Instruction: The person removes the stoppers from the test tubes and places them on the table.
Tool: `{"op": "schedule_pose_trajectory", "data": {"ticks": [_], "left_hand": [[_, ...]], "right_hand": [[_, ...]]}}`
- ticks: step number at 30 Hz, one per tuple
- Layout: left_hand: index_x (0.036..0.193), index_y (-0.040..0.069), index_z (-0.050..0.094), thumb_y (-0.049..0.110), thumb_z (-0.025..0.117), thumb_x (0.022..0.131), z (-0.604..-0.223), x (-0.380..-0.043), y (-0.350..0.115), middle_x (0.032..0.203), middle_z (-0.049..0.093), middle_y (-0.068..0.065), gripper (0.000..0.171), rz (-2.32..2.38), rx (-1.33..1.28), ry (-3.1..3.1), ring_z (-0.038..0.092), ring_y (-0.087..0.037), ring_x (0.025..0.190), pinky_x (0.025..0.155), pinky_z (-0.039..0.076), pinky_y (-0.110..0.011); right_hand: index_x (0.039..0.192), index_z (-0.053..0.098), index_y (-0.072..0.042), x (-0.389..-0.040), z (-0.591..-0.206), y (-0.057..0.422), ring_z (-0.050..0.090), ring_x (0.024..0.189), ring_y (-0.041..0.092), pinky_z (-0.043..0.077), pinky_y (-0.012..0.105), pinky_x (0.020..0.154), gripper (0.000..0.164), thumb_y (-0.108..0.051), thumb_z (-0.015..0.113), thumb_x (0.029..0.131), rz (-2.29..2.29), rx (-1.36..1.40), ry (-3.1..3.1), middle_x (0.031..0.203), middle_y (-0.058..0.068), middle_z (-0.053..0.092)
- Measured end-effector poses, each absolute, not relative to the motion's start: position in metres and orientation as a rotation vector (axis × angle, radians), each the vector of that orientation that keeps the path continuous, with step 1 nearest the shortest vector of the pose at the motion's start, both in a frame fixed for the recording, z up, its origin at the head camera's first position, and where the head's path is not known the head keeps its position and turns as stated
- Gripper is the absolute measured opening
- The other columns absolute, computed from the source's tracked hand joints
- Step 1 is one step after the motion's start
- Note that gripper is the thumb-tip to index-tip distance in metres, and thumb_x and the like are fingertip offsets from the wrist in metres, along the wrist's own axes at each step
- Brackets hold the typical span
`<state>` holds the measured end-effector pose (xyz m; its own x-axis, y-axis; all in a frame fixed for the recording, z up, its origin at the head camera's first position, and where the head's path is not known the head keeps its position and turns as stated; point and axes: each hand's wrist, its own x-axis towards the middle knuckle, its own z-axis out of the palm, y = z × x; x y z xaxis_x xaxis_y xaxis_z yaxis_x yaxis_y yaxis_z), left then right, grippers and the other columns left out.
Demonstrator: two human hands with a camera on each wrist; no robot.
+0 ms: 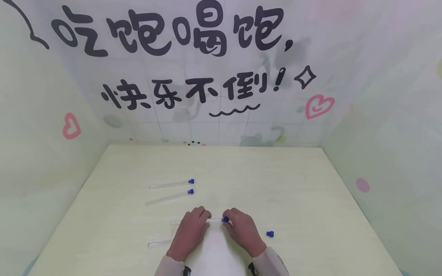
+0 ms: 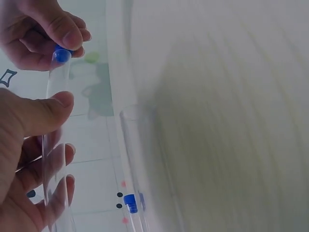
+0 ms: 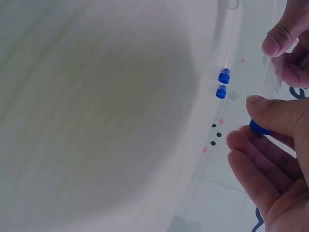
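Note:
My left hand [image 1: 192, 229] grips a clear test tube [image 1: 215, 220] by its middle, thumb on one side and fingers curled round the other. The tube lies sideways, its closed end sticking out to the left. At its right end, my right hand [image 1: 244, 229] pinches a blue cap [image 1: 225, 219] between thumb and fingers. In the left wrist view the cap [image 2: 61, 55] sits at the tube's mouth, its blue plug showing through the clear wall. The right wrist view shows the cap [image 3: 259, 127] partly hidden by the thumb.
Two blue-capped tubes [image 1: 169, 185] [image 1: 167, 199] lie on the table [image 1: 310, 199] beyond my left hand. An uncapped-looking tube [image 1: 159, 243] lies partly behind the left wrist. A loose blue cap [image 1: 270, 234] rests right of my right hand. Printed cloth walls [image 1: 221, 130] border the table.

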<state>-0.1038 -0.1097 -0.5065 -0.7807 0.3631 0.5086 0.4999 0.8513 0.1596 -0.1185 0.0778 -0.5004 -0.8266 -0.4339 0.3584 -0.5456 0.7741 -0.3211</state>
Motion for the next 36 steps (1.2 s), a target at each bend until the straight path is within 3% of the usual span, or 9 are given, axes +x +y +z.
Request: {"op": "schedule_pose_trajectory", "data": {"ticks": [6, 20, 36], "left_hand": [[0.085, 0.013, 0.063, 0.013, 0.083, 0.067, -0.505, -0.106, -0.113, 0.081, 0.055, 0.005, 0.027, -0.381, -0.602, -2.552, 0.053, -0.011, 0.073, 0.06, 0.04, -0.025], [0.09, 0.015, 0.065, 0.014, 0.078, 0.075, -0.503, -0.11, -0.133, 0.084, 0.059, 0.005, 0.02, -0.385, -0.48, -2.719, 0.055, -0.013, 0.078, 0.064, 0.041, -0.027], [0.087, 0.014, 0.067, 0.011, 0.078, 0.074, -0.501, -0.11, -0.163, 0.083, 0.06, 0.001, 0.017, -0.384, -0.375, -2.843, 0.058, -0.017, 0.075, 0.063, 0.045, -0.032]], "right_hand": [[0.087, 0.067, -0.012, -0.122, -0.5, 0.086, 0.057, 0.068, 0.006, 0.048, 0.019, 0.058, 0.016, -0.01, 0.078, 0.075, 0.592, 0.708, -2.69, 0.084, -0.003, 0.064], [0.083, 0.07, -0.01, -0.131, -0.495, 0.114, 0.059, 0.069, 0.009, 0.048, 0.02, 0.058, 0.013, -0.005, 0.078, 0.074, 0.572, 0.596, -2.718, 0.08, -0.002, 0.063], [0.088, 0.073, -0.007, -0.146, -0.493, 0.155, 0.059, 0.069, 0.014, 0.048, 0.026, 0.056, 0.011, -0.003, 0.072, 0.079, 0.593, 0.363, -2.931, 0.081, 0.001, 0.063]]}}
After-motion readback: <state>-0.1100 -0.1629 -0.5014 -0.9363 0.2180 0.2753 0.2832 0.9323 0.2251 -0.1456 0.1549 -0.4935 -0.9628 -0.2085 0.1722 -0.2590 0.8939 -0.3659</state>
